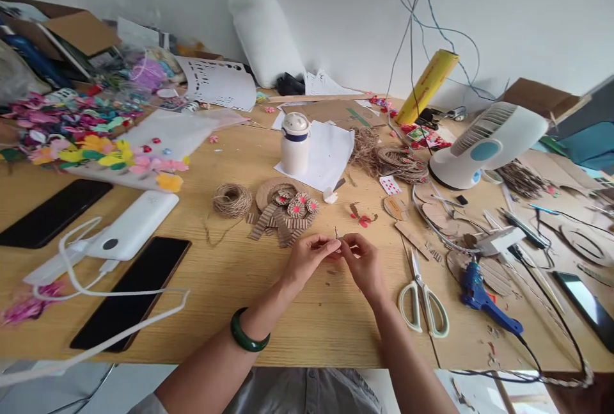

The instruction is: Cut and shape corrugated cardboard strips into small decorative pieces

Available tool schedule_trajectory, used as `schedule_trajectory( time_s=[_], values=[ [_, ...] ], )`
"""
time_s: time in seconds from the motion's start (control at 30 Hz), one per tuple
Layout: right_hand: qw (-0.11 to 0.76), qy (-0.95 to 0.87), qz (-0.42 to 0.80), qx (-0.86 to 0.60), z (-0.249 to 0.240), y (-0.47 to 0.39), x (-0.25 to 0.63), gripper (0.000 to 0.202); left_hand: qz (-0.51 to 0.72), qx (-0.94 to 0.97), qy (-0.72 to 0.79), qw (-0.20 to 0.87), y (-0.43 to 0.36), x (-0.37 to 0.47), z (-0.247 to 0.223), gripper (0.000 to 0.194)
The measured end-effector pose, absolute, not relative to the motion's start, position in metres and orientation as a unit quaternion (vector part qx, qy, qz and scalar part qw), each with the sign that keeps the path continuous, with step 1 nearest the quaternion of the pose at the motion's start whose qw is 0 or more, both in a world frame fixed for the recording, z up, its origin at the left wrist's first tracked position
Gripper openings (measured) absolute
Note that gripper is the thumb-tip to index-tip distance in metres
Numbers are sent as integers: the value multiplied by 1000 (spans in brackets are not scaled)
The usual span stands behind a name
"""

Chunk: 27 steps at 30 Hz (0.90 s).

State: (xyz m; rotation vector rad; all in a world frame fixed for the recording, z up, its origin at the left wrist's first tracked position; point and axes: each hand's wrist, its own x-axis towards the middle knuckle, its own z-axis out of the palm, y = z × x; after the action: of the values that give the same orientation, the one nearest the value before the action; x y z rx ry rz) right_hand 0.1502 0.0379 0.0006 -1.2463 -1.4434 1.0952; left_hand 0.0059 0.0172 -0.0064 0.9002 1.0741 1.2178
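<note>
My left hand and my right hand meet above the table's front middle, with thumbs and fingers pinched together. Between the fingertips a small piece with a thin, dark, wavy strip sticks up; a bit of red shows below, and the rest is hidden by my fingers. Just beyond lies a corrugated cardboard wreath with ribbon-like tails and rolled flowers with red centres. To its right are small red petal-like pieces with brown bits. A green bangle circles my left wrist.
Scissors and a blue glue gun lie to the right, near a white fan. A twine coil, a white bottle, phones and a corded power bank stand or lie leftward and behind.
</note>
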Motion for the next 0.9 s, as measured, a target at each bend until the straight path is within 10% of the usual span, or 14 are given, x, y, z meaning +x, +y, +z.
schedule_trajectory(
  time_s=[0.9],
  values=[
    [423, -512, 619, -419, -15, 63, 147, 35, 506, 453, 549, 488, 26, -3, -11, 20]
  ],
)
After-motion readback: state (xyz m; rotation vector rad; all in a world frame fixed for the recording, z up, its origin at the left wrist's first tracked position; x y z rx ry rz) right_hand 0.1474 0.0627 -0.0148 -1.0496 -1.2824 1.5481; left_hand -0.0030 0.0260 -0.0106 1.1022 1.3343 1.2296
